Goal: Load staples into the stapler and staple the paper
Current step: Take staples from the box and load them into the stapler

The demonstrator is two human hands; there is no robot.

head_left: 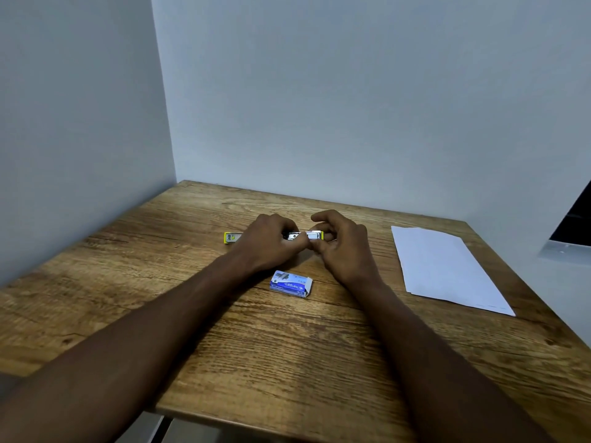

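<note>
A small yellow and metal stapler (306, 235) lies opened flat on the wooden table (287, 346), its yellow end (231, 237) sticking out to the left. My left hand (270, 243) rests over its middle and grips it. My right hand (340, 247) pinches the right end of the metal channel; whether staples sit between its fingers is hidden. A blue and white staple box (291, 283) lies just nearer to me, between my forearms, with its right flap open. White paper (447, 266) lies flat at the right.
Grey walls meet in a corner behind the table at the left. A dark object with a white frame (572, 231) leans beyond the table's right edge. The table's near edge (256, 425) runs close below my forearms.
</note>
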